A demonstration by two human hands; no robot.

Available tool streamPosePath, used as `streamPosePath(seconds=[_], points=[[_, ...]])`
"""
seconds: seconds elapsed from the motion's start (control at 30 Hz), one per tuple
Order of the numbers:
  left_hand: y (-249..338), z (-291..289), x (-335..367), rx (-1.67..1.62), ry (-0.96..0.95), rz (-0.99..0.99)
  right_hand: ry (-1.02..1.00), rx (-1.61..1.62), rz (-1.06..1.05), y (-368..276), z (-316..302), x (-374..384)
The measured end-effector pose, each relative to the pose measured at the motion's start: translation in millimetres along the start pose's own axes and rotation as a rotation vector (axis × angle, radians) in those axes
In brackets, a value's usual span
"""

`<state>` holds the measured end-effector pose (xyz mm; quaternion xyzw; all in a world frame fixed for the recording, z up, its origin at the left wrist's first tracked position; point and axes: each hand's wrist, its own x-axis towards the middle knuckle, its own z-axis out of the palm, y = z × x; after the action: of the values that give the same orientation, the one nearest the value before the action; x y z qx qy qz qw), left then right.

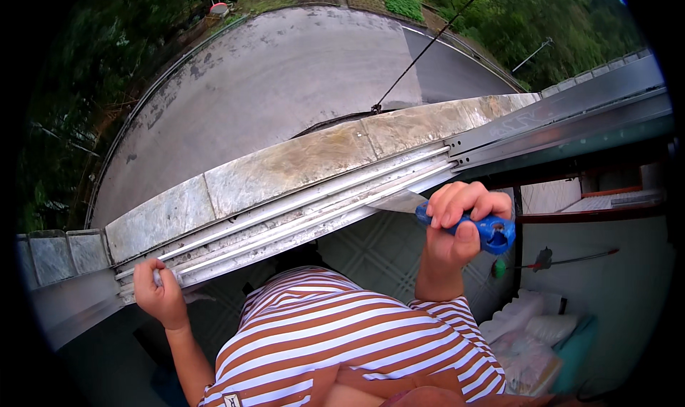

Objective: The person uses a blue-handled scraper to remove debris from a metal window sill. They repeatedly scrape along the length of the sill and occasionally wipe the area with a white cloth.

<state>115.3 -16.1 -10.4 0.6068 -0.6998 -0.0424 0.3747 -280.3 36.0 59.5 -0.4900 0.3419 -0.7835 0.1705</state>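
Observation:
A putty knife (496, 230) with a blue handle is gripped in my right hand (445, 253), fingers wrapped round it. Its flat metal blade (399, 201) points left, with the tip at the inner rail of the white sliding-window track (307, 221), toward the right end. Grey dirt lines the track's grooves. At the track's left end, my left hand (160, 300) is closed, with fingertips on the rails. A bit of crumpled, whitish, thin material (169, 277) shows at its fingers; whether it is tissue or plastic I cannot tell.
Beyond the track runs a stone-tiled ledge (285, 171), with a paved road (285, 72) far below. A black cable (428, 47) rises from the ledge. Metal window frame (571, 114) borders the right. Indoors, white bags (528, 336) and a green-tipped stick (564, 261) lie at right.

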Motion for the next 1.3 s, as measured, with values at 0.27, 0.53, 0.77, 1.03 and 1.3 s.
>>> streamPosePath(seconds=[0.27,0.53,0.77,1.03,1.3], points=[[2,0,1,0.0,-0.007,-0.046,0.061,-0.114,0.16,27,16,38],[-3,3,-2,0.01,0.036,-0.052,0.033,-0.336,0.373,63,35,63],[-4,1,-5,0.0,0.045,-0.059,-0.042,-0.453,0.558,85,44,74],[-5,4,-5,-0.003,0.083,-0.038,0.036,-0.208,0.303,30,28,52],[-4,4,-3,0.006,0.057,-0.051,-0.008,-0.123,-0.143,2,-21,5]])
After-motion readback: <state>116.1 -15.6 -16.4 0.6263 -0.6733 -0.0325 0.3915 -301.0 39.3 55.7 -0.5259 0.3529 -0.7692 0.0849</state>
